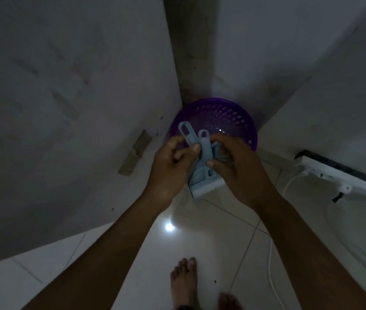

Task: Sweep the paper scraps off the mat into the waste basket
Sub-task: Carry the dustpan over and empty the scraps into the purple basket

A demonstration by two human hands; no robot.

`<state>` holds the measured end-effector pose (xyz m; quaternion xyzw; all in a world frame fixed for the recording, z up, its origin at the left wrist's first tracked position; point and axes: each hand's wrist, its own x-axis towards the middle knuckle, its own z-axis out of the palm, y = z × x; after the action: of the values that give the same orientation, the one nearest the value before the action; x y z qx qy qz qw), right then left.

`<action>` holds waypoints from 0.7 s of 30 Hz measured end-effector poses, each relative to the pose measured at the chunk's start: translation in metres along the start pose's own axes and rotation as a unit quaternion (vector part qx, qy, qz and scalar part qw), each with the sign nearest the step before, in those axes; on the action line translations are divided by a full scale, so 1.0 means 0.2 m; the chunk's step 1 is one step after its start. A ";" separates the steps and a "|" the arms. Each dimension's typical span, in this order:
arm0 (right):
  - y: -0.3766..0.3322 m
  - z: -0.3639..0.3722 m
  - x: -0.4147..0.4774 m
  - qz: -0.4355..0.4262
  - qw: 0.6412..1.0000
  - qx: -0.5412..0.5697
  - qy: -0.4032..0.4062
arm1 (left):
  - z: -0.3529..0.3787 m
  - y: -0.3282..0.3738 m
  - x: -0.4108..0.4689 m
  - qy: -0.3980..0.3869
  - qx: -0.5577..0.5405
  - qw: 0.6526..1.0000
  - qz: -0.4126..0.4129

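Note:
A round purple waste basket (233, 113) with a perforated wall stands on the floor in the corner of the room. Just in front of it and above its near rim I hold a small light-blue dustpan (187, 132) and a matching brush (202, 175), pressed together with their looped handles pointing up and away. My left hand (168, 168) grips the dustpan's handle. My right hand (235, 164) holds the brush side, thumb on its handle. The bristle edge points down toward me. No mat or paper scraps are in view.
White walls meet at a grey pillar (191, 45) behind the basket. A white power strip (325, 173) with a cable (271, 253) lies on the glossy tiled floor at right. My bare feet (184, 283) stand below. A tile fragment (135, 153) leans against the left wall.

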<state>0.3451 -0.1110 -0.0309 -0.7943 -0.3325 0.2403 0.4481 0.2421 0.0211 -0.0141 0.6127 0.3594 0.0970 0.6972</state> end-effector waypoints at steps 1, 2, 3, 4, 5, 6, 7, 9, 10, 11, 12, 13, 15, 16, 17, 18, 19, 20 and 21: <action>-0.01 0.01 -0.01 -0.012 0.999 -0.046 0.021 | -0.01 0.02 -0.02 -0.005 0.003 1.000 -0.006; -0.02 0.03 -0.04 -0.020 0.996 -0.077 0.039 | -0.02 0.03 -0.04 -0.012 0.009 1.000 -0.009; -0.04 0.05 -0.07 -0.023 0.994 -0.087 0.056 | -0.02 0.05 -0.07 -0.018 0.010 1.000 -0.014; -0.05 0.06 -0.10 -0.017 0.994 -0.079 0.069 | -0.01 0.05 -0.10 -0.022 0.001 0.999 -0.025; -0.07 0.07 -0.13 -0.012 0.995 -0.059 0.079 | 0.00 0.06 -0.13 -0.024 -0.013 0.999 -0.039; -0.09 0.07 -0.15 -0.012 0.996 -0.032 0.088 | 0.01 0.06 -0.18 -0.026 -0.024 0.998 -0.054; -0.11 0.06 -0.17 -0.015 0.996 -0.002 0.089 | 0.01 0.08 -0.22 -0.026 -0.025 0.997 -0.070; -0.13 0.04 -0.20 -0.010 0.997 0.034 0.065 | 0.00 0.11 -0.28 -0.031 -0.009 0.994 -0.105; -0.14 0.04 -0.21 -0.019 0.999 0.022 0.045 | -0.02 0.12 -0.30 -0.028 0.005 0.993 -0.112; -0.14 0.04 -0.23 -0.034 0.999 -0.001 0.027 | -0.04 0.13 -0.31 -0.023 0.018 0.993 -0.112; -0.13 0.04 -0.25 -0.045 0.999 -0.015 0.012 | -0.07 0.14 -0.32 -0.020 0.030 0.994 -0.104; -0.14 0.05 -0.27 -0.048 0.999 -0.010 -0.007 | -0.10 0.15 -0.33 -0.018 0.042 0.994 -0.097; -0.16 0.06 -0.29 -0.024 0.998 0.022 -0.056 | -0.14 0.15 -0.35 -0.027 0.069 0.993 -0.091; -0.16 0.07 -0.30 -0.007 0.996 0.043 -0.082 | -0.15 0.14 -0.35 -0.033 0.085 0.992 -0.087; -0.16 0.08 -0.31 0.007 0.992 0.066 -0.111 | -0.17 0.12 -0.36 -0.035 0.105 0.991 -0.078; -0.16 0.10 -0.32 0.008 0.987 0.083 -0.137 | -0.19 0.09 -0.36 -0.032 0.129 0.989 -0.062; -0.16 0.12 -0.31 0.003 0.983 0.086 -0.160 | -0.21 0.07 -0.36 -0.023 0.147 0.988 -0.044; -0.15 0.14 -0.32 -0.001 0.980 0.082 -0.180 | -0.24 0.04 -0.36 -0.013 0.158 0.987 -0.025; -0.14 0.17 -0.32 -0.004 0.977 0.075 -0.200 | -0.26 0.01 -0.37 -0.006 0.163 0.987 -0.010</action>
<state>0.2717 -0.1299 -0.0175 -0.6930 -0.3999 0.4165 0.4317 0.1573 0.0199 0.0156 0.7150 0.3723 0.0270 0.5912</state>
